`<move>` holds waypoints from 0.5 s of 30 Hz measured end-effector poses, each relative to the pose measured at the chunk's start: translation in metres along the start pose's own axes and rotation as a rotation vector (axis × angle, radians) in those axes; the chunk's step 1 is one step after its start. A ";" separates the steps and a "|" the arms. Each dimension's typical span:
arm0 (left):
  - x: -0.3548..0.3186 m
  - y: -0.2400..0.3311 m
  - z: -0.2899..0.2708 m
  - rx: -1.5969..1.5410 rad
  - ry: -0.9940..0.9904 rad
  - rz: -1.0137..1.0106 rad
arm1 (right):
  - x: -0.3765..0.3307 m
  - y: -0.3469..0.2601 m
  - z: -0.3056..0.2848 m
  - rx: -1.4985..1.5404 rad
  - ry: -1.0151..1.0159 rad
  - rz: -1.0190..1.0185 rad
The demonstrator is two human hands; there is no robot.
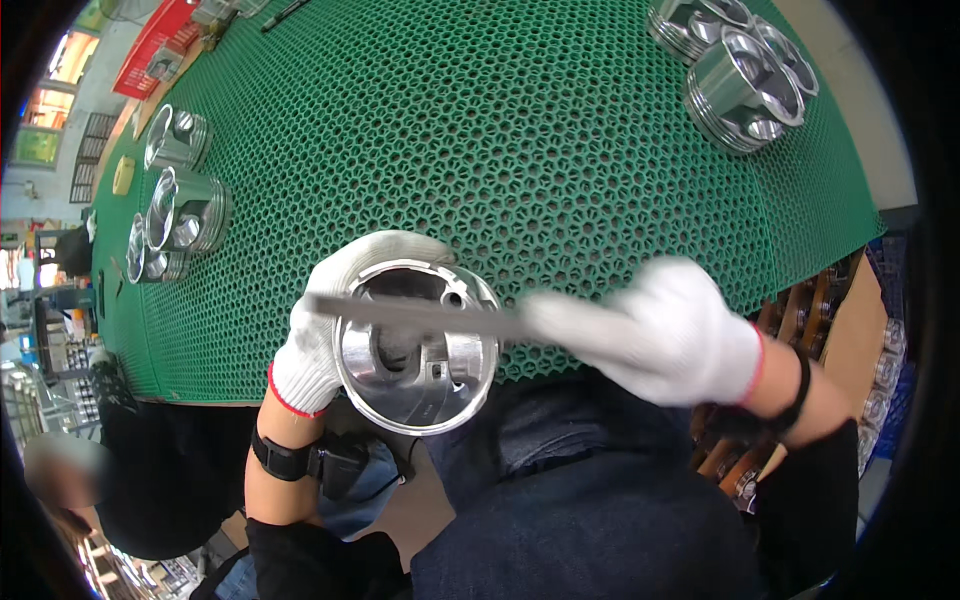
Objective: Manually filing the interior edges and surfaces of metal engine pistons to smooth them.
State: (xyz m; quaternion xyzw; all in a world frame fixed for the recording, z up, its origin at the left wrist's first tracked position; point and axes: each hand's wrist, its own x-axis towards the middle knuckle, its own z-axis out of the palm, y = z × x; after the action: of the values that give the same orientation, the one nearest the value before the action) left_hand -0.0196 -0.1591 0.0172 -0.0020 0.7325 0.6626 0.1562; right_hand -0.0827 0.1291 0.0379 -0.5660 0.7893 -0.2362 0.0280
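Observation:
A shiny metal piston (466,362) is held at the table's near edge, its hollow underside facing up. My left hand (325,285), in a white knitted glove with a red cuff, wraps round the piston's left and far side. In the other white glove, my right hand (668,330) is closed on a long flat grey file (425,317). The file lies across the view over the piston's opening, its tip reaching past the left rim. Motion blurs the file and the right fingers, so whether the file touches the metal I cannot tell.
Green honeycomb matting (480,150) covers the table. Several pistons (745,90) stand at the far right, more pistons (185,210) at the left. A red crate (155,45) sits at the far left, near a yellow object (123,175). Another person (150,480) is at lower left. Partitioned boxes (830,300) hold parts at right.

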 end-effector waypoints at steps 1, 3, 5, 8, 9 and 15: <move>-0.002 0.001 0.002 -0.163 0.028 -0.071 | 0.012 0.004 0.008 0.057 0.105 0.022; -0.003 0.004 0.006 -0.235 0.181 -0.126 | 0.020 0.014 0.020 0.149 0.123 0.038; -0.002 0.005 0.007 0.351 0.125 0.160 | 0.017 0.026 0.033 0.254 0.168 0.074; -0.001 -0.002 0.006 0.171 0.109 0.120 | -0.019 0.035 0.033 0.388 0.269 0.246; -0.003 -0.007 0.004 0.292 0.103 0.243 | -0.035 0.033 0.031 0.380 0.280 0.358; -0.052 -0.035 -0.065 -0.146 0.706 0.241 | -0.090 0.011 0.003 0.685 0.328 0.818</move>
State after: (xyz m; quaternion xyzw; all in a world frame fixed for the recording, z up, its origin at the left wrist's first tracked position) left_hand 0.0228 -0.2371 -0.0001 -0.1550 0.6872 0.6851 -0.1855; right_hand -0.0594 0.2125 0.0104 -0.1282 0.8168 -0.5340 0.1765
